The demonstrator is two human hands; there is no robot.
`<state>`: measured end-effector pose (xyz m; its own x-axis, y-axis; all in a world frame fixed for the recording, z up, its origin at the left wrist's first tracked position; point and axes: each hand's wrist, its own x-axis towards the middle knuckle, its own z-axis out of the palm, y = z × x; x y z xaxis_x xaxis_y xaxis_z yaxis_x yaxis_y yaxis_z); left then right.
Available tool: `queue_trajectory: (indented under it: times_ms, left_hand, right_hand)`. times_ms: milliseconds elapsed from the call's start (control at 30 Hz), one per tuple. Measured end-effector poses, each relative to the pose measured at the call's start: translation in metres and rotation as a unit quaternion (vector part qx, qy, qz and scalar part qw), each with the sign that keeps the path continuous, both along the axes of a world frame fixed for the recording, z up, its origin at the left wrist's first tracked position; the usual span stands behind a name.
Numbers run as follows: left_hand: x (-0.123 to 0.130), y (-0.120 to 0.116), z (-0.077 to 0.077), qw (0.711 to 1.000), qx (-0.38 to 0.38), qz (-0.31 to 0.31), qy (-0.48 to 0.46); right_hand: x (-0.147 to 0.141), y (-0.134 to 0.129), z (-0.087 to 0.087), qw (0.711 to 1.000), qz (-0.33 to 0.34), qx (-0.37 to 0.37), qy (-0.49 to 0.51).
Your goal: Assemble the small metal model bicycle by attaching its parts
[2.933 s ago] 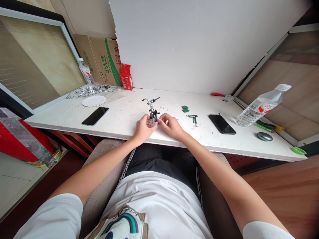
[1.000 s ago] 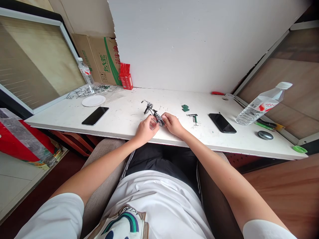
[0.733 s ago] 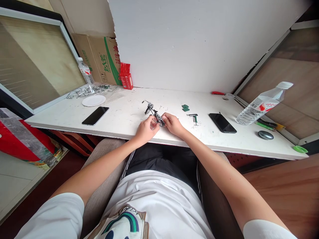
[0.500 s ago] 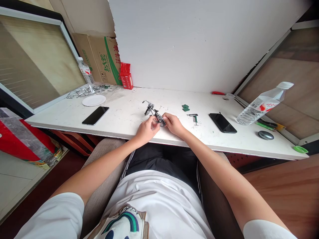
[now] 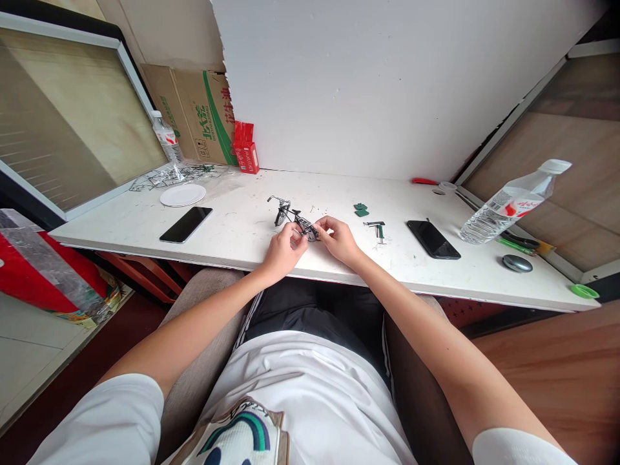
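A small black-and-silver model bicycle [image 5: 294, 214] is between my two hands, over the near part of the white table. Its handlebar and front wheel point to the far left, and its rear part is towards me. My left hand [image 5: 285, 250] pinches the near left side of the rear part with thumb and forefinger. On the other side, my right hand [image 5: 338, 240] has its fingertips closed on the rear wheel end. My fingers cover part of the rear wheel. Whether a tiny loose part is also in my fingertips, I cannot tell.
Green plastic pieces [image 5: 361, 210] and a small green-and-black part [image 5: 379, 230] lie right of the bicycle. Phones lie on both sides, one left [image 5: 186, 225], one right [image 5: 433, 239]. A water bottle [image 5: 513, 202] stands right. Back left are a white lid [image 5: 183, 195] and black sprues [image 5: 181, 174].
The model bicycle has turned and shifted a little to the left, its handlebar now farther left. Both hands remain on it, with slight finger movement.
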<state>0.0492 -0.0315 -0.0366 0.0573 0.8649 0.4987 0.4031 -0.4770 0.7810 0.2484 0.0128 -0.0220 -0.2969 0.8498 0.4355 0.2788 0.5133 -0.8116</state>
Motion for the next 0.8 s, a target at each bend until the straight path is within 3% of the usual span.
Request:
queue_trajectory:
  times_ms: [167,500,800]
  left_hand:
    - [0.000,0.000,0.000,1.000,-0.009,-0.002,0.007]
    - [0.000,0.001,-0.001,1.000,-0.004,-0.001,0.004]
    - [-0.001,0.003,-0.004,1.000,-0.003,0.007,0.003]
  right_hand:
    - [-0.001,-0.004,0.004,1.000,-0.005,0.000,0.002]
    - [-0.001,-0.009,0.009,0.993,0.078,-0.070,0.051]
    - [-0.002,0.000,-0.005,0.998,0.046,-0.025,-0.028]
